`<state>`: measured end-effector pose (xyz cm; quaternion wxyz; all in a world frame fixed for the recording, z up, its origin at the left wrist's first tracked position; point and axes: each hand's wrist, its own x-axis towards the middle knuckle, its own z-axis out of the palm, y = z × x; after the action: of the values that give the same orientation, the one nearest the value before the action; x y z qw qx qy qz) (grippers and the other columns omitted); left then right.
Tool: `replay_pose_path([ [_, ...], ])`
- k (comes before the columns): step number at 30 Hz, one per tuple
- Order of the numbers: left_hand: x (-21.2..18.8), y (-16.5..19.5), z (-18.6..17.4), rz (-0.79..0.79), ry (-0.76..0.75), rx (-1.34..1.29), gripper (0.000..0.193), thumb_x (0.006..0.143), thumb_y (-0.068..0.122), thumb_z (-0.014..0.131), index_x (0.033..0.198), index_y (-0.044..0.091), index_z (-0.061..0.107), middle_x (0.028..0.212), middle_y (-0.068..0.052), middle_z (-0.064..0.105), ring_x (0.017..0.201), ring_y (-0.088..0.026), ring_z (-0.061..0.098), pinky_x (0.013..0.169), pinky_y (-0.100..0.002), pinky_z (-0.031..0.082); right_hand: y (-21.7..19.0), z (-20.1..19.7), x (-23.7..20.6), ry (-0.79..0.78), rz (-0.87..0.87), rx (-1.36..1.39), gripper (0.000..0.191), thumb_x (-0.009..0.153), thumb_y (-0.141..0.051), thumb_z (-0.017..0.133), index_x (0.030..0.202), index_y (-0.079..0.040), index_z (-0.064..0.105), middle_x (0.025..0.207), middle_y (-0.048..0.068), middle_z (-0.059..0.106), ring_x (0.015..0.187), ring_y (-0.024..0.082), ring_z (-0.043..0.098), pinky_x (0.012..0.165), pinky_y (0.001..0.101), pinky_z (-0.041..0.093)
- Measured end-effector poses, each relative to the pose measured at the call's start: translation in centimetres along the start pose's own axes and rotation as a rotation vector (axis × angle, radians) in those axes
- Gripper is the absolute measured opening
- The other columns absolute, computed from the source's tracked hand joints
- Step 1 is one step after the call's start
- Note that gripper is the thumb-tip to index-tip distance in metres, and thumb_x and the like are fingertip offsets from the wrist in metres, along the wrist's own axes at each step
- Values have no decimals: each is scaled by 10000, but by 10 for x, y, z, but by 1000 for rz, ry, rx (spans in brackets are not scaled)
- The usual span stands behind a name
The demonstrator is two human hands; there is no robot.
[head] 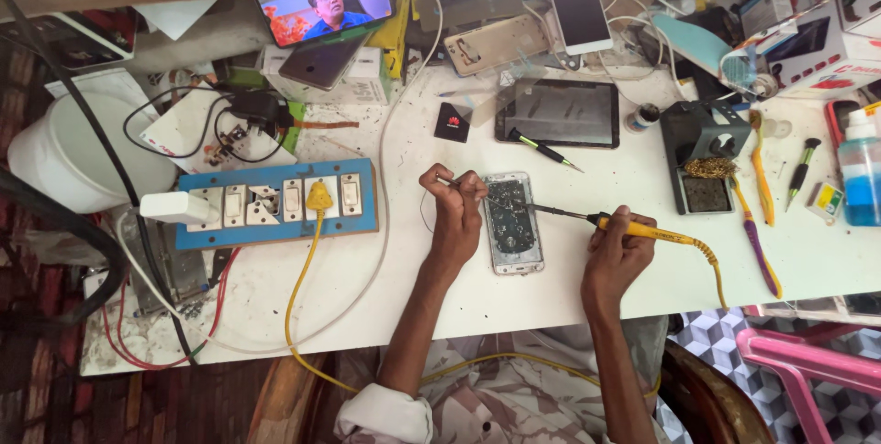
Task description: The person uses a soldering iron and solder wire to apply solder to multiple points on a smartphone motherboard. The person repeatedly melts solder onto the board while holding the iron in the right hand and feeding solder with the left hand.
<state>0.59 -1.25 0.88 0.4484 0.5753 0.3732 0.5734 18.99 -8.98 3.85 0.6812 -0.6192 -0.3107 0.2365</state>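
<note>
An opened phone (pixel 512 224) lies face-down on the white table (pixel 514 297), its circuit board exposed. My left hand (pixel 456 210) rests at its left edge and pinches a thin wire or tweezers whose tip reaches over the board. My right hand (pixel 617 247) grips a yellow-handled soldering iron (pixel 633 229); its dark tip points left and touches the phone's right side.
A blue switchboard (pixel 275 204) with a yellow plug lies to the left. A dark tablet (pixel 558 114) with a small screwdriver (pixel 543 148) sits behind the phone. A soldering stand (pixel 702 158), brushes and a blue bottle (pixel 861 173) stand on the right. A playing phone (pixel 326 13) leans at the back.
</note>
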Motion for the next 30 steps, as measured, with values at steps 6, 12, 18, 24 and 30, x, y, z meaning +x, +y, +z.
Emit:
replay_pose_path([
  [6,0,-2,0,-43,11,-46,205,1150,193,341,1108,113,157,789,-66,466,759,-145,417,766,-295,411,0,-2,-5,-37,-70,-37,212,1149,-194,510,1014,-41,455,685,27,514,563,61,433,532,213,360],
  [12,-1,-1,-2,-37,-7,-28,187,1165,194,316,1107,126,151,778,-56,451,742,-135,401,763,-292,411,9,-6,-19,-27,-250,-136,208,1135,-152,557,1001,-16,472,681,36,508,568,77,474,546,218,385],
  [18,-2,-2,-1,-76,10,-102,195,1145,169,336,1112,120,150,818,-64,455,777,-143,415,746,-302,425,21,-10,-25,-12,-273,-16,235,1107,-173,576,1013,-18,426,687,16,523,575,63,486,541,197,392],
  [24,-2,-3,0,-50,15,-47,208,1160,190,335,1111,117,146,808,-66,454,769,-150,423,784,-302,436,24,-13,-26,-25,-319,-100,239,1112,-154,608,1040,-2,439,757,48,540,620,70,496,569,204,390],
  [30,0,-4,0,-31,9,-33,226,1146,224,339,1104,115,146,797,-66,486,759,-147,458,779,-300,448,8,-8,-25,-41,-283,-188,185,1128,-124,571,999,-8,504,718,69,564,572,88,528,544,218,405],
])
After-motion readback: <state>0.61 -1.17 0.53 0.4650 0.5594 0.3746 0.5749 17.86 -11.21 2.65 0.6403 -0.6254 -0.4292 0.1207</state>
